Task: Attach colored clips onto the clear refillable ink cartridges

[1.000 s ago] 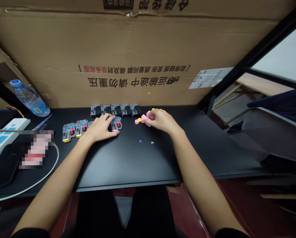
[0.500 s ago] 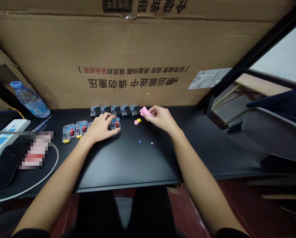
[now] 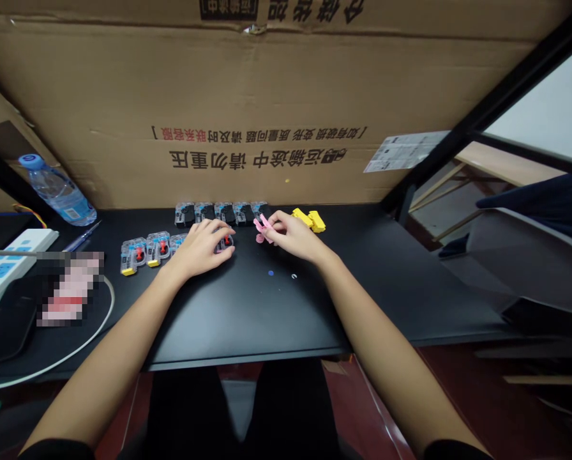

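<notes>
My left hand (image 3: 200,246) rests on the black table (image 3: 248,306), fingers curled over a clear cartridge with a red part (image 3: 226,241). My right hand (image 3: 293,236) pinches a small pink piece (image 3: 263,226) just above the table, beside a pink ring (image 3: 260,238). Two yellow blocks (image 3: 309,220) lie behind my right hand. A row of several black and clear cartridges (image 3: 219,213) stands along the back. Three more clear cartridges (image 3: 147,250) with yellow bases lie to the left of my left hand.
A big cardboard sheet (image 3: 267,102) walls off the back. A water bottle (image 3: 56,190), a pen (image 3: 82,237), a white power strip (image 3: 8,262) and a white cable (image 3: 75,348) sit at the left. Tiny blue (image 3: 270,273) and white (image 3: 294,276) dots lie mid-table.
My right hand lifted the pink piece from the table and carried it left toward the pink ring, uncovering the yellow blocks. The yellow ring is no longer visible. My left hand stayed put.
</notes>
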A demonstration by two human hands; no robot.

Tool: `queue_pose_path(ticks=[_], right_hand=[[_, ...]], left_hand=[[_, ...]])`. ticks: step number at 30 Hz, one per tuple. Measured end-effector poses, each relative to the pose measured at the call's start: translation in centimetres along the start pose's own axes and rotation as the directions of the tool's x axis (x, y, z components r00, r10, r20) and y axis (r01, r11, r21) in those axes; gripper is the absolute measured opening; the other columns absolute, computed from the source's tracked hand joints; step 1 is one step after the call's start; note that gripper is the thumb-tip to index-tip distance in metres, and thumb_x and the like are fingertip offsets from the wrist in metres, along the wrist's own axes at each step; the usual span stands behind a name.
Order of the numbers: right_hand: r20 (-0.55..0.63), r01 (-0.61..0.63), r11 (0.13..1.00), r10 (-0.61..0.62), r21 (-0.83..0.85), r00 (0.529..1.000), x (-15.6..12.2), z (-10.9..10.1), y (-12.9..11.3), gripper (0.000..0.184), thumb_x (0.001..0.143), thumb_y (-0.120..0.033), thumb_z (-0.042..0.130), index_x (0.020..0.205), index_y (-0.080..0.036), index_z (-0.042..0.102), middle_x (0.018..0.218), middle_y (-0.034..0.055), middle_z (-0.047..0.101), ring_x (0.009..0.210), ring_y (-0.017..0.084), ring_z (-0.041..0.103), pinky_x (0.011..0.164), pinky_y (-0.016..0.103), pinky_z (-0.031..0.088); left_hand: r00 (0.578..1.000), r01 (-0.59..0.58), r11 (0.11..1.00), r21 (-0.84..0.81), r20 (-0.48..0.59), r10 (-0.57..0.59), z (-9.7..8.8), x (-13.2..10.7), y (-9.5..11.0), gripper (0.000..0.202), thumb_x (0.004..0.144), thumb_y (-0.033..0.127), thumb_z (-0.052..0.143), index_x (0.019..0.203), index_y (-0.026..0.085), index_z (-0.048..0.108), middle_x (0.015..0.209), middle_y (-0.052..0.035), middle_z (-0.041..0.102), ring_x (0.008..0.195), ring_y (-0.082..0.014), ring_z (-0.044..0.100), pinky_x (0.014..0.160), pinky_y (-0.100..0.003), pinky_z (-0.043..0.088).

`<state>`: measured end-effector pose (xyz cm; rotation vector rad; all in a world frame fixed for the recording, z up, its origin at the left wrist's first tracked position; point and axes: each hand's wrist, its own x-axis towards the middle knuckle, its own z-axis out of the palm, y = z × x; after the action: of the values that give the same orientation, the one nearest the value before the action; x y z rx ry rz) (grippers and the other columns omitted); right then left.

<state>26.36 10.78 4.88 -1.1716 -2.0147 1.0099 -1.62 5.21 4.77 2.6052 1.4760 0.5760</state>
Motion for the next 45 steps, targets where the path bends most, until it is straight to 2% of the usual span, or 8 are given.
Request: queue_pose_path(ticks=[4,8,16,23,38,41,43,45], right_hand=[[0.119,0.026,0.990,-0.042,0.136,0.992,-0.3,1.2,-0.9,0.034,0.095,-0.053,0.071,0.095,-0.024,0.054,0.096,0.0079,0.084,0.077,0.019,0.073,0.073,0.033,0.056],[0.160,0.065,0.981,-0.096,0.185,0.983,-0.7,2.1,-2.1,0.033,0.095,-0.053,0.071,0.094,-0.023,0.056,0.085,0.0037,0.080,0.071,0.017,0.069,0.069,0.031,0.055],[-0.010,0.087,0.960,-0.088,0.265,0.996,-0.3,2.0,-2.0,0.033,0.094,-0.052,0.073,0.094,-0.025,0.054,0.078,0.0005,0.076,0.062,0.015,0.062,0.065,0.031,0.052],[-0.012,0.122,0.965,-0.122,0.232,0.992,-0.2,2.1,-1.7,0.033,0.096,-0.052,0.072,0.096,-0.025,0.054,0.079,-0.0001,0.075,0.063,0.015,0.063,0.067,0.032,0.053],[-0.042,0.132,0.975,-0.127,0.177,0.991,-0.2,1.9,-1.8,0.037,0.093,-0.056,0.074,0.094,-0.025,0.053,0.080,0.0010,0.076,0.065,0.016,0.064,0.066,0.033,0.053],[-0.051,0.131,0.971,-0.123,0.200,0.991,-0.2,2.0,-1.7,0.037,0.094,-0.056,0.074,0.095,-0.025,0.054,0.085,0.0028,0.078,0.068,0.017,0.066,0.068,0.034,0.055],[-0.054,0.131,0.967,-0.122,0.217,0.991,-0.2,2.2,-1.5,0.037,0.094,-0.057,0.074,0.097,-0.025,0.056,0.088,0.0038,0.080,0.070,0.018,0.068,0.069,0.035,0.057],[-0.058,0.136,0.966,-0.127,0.217,0.990,-0.2,2.4,-1.4,0.037,0.094,-0.057,0.074,0.100,-0.025,0.057,0.089,0.0039,0.080,0.072,0.019,0.070,0.070,0.035,0.059]], left_hand=[[1.000,-0.015,1.000,-0.016,0.006,0.016,0.2,0.1,0.5,0.040,0.104,0.047,0.057,0.136,0.026,0.070,0.140,-0.0100,0.069,0.133,-0.0329,0.056,0.112,-0.051,0.043],[0.999,-0.034,0.999,-0.030,0.024,0.034,0.5,0.2,1.2,0.040,0.105,0.053,0.059,0.131,0.026,0.072,0.134,-0.0096,0.072,0.131,-0.0318,0.057,0.113,-0.049,0.040],[0.998,-0.049,0.999,-0.017,0.034,0.049,1.6,0.7,2.6,0.036,0.113,0.042,0.048,0.132,0.026,0.074,0.123,-0.0080,0.078,0.124,-0.0294,0.059,0.116,-0.051,0.034],[0.999,-0.034,0.999,-0.005,0.023,0.034,2.2,0.9,2.6,0.036,0.111,0.042,0.052,0.136,0.025,0.071,0.129,-0.0095,0.078,0.126,-0.0307,0.060,0.114,-0.052,0.036],[0.999,-0.010,0.987,-0.158,-0.046,0.002,1.9,0.9,2.6,0.030,0.108,0.036,0.054,0.125,0.026,0.077,0.117,-0.0071,0.082,0.119,-0.0279,0.067,0.114,-0.051,0.039],[0.989,0.014,0.920,-0.391,-0.131,-0.070,1.8,1.1,2.5,0.029,0.104,0.038,0.059,0.118,0.023,0.080,0.112,-0.0079,0.083,0.107,-0.0257,0.073,0.104,-0.045,0.050],[0.971,0.062,0.795,-0.603,-0.146,-0.187,1.8,1.2,2.4,0.029,0.099,0.042,0.068,0.113,0.021,0.082,0.106,-0.0083,0.084,0.097,-0.0242,0.077,0.094,-0.040,0.057],[0.943,0.138,0.634,-0.761,-0.096,-0.319,1.7,1.3,2.4,0.035,0.092,0.048,0.076,0.111,0.019,0.083,0.102,-0.0091,0.085,0.092,-0.0243,0.079,0.084,-0.037,0.060]])
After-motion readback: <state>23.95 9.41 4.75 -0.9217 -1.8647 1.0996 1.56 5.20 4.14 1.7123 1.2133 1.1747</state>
